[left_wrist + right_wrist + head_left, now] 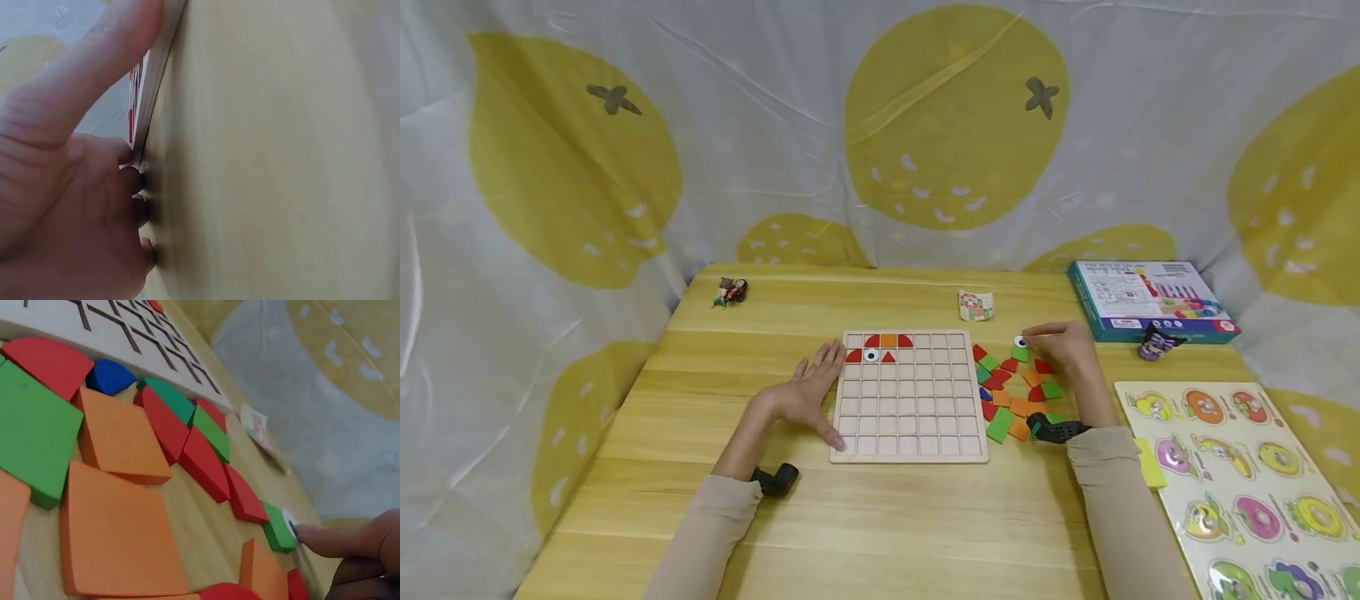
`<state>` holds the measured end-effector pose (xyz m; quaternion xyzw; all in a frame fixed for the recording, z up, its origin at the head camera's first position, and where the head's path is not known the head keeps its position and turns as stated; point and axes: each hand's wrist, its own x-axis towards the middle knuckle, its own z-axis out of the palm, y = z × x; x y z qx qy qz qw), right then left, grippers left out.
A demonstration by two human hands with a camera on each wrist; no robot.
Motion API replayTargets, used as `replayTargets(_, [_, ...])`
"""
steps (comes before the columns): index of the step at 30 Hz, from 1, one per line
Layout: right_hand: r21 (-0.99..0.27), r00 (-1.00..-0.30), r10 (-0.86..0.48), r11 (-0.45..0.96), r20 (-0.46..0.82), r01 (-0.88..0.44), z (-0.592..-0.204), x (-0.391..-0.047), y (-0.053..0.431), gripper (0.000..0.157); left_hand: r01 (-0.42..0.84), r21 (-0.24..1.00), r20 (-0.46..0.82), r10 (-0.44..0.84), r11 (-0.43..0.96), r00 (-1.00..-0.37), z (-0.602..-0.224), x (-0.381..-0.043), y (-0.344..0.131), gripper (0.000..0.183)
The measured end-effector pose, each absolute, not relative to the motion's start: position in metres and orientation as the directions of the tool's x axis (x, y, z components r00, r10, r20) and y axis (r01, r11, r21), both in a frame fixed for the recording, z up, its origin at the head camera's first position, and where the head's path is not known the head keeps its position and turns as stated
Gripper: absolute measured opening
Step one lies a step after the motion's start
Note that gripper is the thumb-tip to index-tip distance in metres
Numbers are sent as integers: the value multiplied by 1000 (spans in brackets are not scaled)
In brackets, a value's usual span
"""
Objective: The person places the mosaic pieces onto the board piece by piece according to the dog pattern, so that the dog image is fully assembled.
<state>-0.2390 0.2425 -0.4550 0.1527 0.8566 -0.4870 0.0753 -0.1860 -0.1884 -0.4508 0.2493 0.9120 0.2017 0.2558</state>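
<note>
Beige sleeves (707, 525) lead to a left hand (799, 400) splayed against the grid board (907, 425) and a right hand (1063, 344) pinching, beside a green piece (1019, 355), an eye tile (1019, 342), likely light, stiff, best edge-held.

one grid board (907, 425), six inlaid pieces (889, 341), one box (1153, 300), one paper card (976, 306), one fruit board (1217, 488)

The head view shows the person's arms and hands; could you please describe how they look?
A beige fabric left sleeve and a matching right sleeve end short of the wrists. A black, angular left wrist device and a similar right wrist device sit alongside. The left hand and right hand are bare.
</note>
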Motion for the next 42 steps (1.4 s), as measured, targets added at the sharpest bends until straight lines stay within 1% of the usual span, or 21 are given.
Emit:
replayTargets(5, [-807,-927,186,456,-324,374,-464,-245,244,37,352,494,-367,558,795,-745,-451,-185,-189,150])
replayTargets(9, [-805,-922,195,449,-336,388,-465,-249,240,37,352,488,-365,553,799,-749,-452,-185,-189,150])
replayTargets(11, [-798,-922,200,462,-331,386,-465,-250,238,37,352,487,-366,552,800,-749,-452,-185,-189,150])
replayTargets(15, [-783,-923,159,491,-351,382,-463,-249,234,41,345,491,-370,550,800,-749,-452,-185,-188,150])
replayTargets(19, [-772,-937,131,536,-324,342,-462,-249,230,44,334,488,-376,540,806,-753,-451,-183,-189,150])
replayTargets(23, [-766,-952,142,567,-272,303,-463,-252,226,43,337,492,-369,543,803,-754,-452,-184,-190,150])
replayTargets(29, [-773,-939,159,535,-306,342,-463,-252,229,46,357,486,-359,554,798,-751,-454,-187,-188,151])
replayTargets(34, [-776,-945,163,541,-283,325,-457,-247,223,44,360,473,-369,552,804,-748,-452,-188,-187,152])
replayTargets(36, [-784,-952,128,542,-280,303,-452,-244,214,42,359,475,-371,553,803,-746,-452,-188,-187,153])
replayTargets(42, [-827,-946,-97,519,-309,217,-446,-234,159,33,358,472,-375,551,806,-746,-454,-187,-188,153])
